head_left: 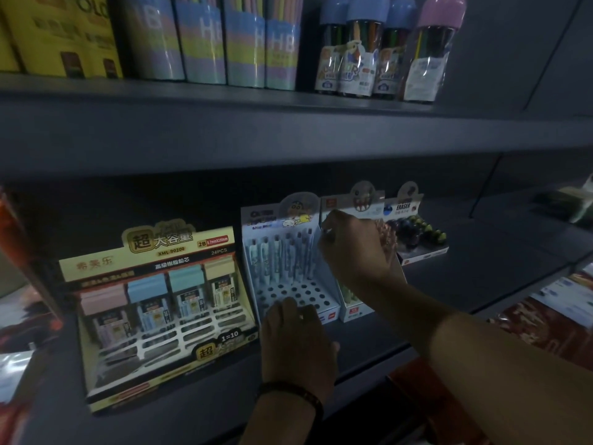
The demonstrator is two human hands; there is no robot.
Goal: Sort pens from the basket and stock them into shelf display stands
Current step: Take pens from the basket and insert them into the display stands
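Observation:
A white pen display stand [324, 293] with a cartoon header and a perforated top stands on the lower shelf. Several pale blue pens [279, 258] stand upright in its back rows, while the front holes are bare. My left hand [296, 345], with a dark bracelet on the wrist, has its fingers curled over the stand's front edge. My right hand [356, 252] reaches over the stand's back right corner and pinches a thin pen between thumb and fingertips; the pen is mostly hidden. No basket is in view.
A lead-refill display box [160, 303] sits left of the stand. A second pen stand [353, 311] and an eraser box [414, 232] sit to the right. The upper shelf [288, 130] overhangs closely, with HB pencil tubes [224, 40] and coloured-pencil jars [378, 49] on it.

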